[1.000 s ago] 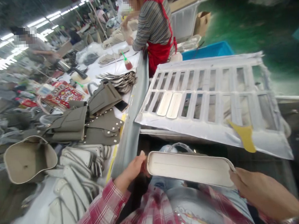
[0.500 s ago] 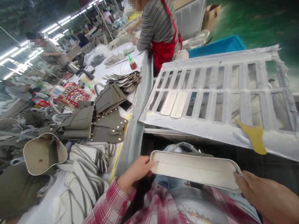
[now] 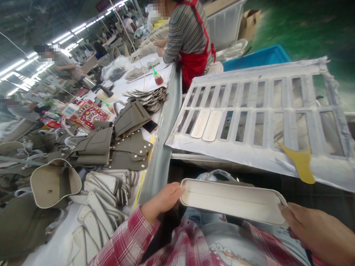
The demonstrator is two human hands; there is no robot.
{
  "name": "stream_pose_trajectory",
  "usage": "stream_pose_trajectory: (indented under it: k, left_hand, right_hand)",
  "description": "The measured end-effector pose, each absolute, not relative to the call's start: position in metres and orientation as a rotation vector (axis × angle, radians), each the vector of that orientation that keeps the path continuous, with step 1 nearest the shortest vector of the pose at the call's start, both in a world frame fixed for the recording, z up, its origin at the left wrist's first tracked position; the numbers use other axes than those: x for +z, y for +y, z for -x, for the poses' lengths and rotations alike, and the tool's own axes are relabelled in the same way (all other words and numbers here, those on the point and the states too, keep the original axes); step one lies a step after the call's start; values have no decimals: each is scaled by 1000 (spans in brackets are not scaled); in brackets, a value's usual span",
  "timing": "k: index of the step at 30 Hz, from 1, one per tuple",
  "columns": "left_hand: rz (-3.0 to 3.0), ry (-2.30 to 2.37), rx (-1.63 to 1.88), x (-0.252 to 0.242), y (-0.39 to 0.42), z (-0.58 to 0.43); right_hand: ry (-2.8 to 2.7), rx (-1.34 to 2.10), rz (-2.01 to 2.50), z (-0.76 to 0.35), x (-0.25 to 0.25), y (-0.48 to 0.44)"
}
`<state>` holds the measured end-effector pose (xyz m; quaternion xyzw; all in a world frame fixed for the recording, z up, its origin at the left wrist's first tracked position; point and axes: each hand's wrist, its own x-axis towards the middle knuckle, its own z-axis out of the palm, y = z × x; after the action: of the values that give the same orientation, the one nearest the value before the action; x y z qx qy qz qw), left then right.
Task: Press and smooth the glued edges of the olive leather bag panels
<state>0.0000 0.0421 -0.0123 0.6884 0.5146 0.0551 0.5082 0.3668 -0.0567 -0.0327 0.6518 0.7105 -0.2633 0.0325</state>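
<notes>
Left hand (image 3: pixel 162 199) and right hand (image 3: pixel 318 232) each grip 1 end of the white panel (image 3: pixel 232 200), below the slotted rack (image 3: pixel 256 140).

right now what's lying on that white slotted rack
Two pale oblong panels lie side by side in the lower row of the slotted rack, and a yellow piece rests on its near edge. What lies beneath the rack is mostly covered.

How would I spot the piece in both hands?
Start at the red plaid shirt below. Above it, the left hand and right hand hold a long cream panel with rounded ends. Unlike the heaped cream pieces left of it, it shows a raised rim.
</notes>
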Motion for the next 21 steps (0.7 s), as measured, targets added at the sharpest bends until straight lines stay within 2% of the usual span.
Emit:
stream_pose_trajectory:
  k: [6,10,14,21]
  left_hand:
    - [-1524,1197,136,-28,36,10]
    - [-1648,1271,128,-22,34,7]
    - [-1840,1403,159,-9,34,-4]
    - [-1862,1420,185,-7,34,-13]
  right_hand:
    - [2073,-856,-1834,-359,-17,-51]
    - [1957,-855,-1759,-355,-10,-48]
    - [2027,-712,-1675,-355,-6,-47]
    - [2135,-688,-1842,-364,-23,-52]
